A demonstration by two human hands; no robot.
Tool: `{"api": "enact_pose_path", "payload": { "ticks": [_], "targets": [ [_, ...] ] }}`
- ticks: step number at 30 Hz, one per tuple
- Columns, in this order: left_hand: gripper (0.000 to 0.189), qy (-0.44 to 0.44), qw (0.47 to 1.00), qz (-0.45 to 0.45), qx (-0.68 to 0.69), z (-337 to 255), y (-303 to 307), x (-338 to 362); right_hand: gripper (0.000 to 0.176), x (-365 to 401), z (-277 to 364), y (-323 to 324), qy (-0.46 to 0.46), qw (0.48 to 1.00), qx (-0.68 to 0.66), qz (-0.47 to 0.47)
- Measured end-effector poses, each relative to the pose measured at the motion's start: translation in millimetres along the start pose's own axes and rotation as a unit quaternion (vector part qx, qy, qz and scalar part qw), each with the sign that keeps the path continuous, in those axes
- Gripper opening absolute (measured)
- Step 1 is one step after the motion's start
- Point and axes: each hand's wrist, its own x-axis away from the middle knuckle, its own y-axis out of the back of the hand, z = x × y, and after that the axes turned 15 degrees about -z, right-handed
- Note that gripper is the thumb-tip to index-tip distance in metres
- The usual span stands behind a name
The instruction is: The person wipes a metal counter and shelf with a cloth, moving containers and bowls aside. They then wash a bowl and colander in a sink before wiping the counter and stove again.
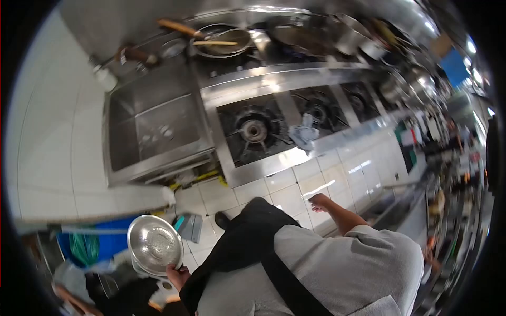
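Left hand (pixel 178 276) gripping metal bowl (pixel 153 245); right hand (pixel 319 203) over tiled kitchen floor (pixel 283 198).

The left hand (pixel 178 276) is out beside the body's left side, fingers closed in a grip, with only a short stretch of wrist showing and the rest of the arm hidden behind the torso. The right arm (pixel 342 215) reaches forward from the shoulder, forearm bare, ending in the right hand (pixel 318 203), its fingers loosely curled.
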Motion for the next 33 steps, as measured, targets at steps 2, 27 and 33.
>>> {"api": "enact_pose_path", "payload": {
  "ticks": [2, 27, 33],
  "targets": [
    [0.020, -0.058, 0.995, 0.072, -0.025, -26.1, -53.4, 3.8, 0.032, 39.5, -13.9, -22.5, 0.007, 1.000, 0.009, 0.028],
    [0.039, -0.160, 0.949, 0.133, -0.237, -235.0, -412.7, -41.6, 0.036, 104.2, -7.5, -167.2, -0.122, 0.941, -0.310, -0.060],
    [0.029, -0.756, 0.256, 0.367, -0.477, -238.3, -473.9, -33.5, 0.036, 196.5, 70.5, -128.7, -0.036, 0.858, -0.470, -0.203]
  ]
}}
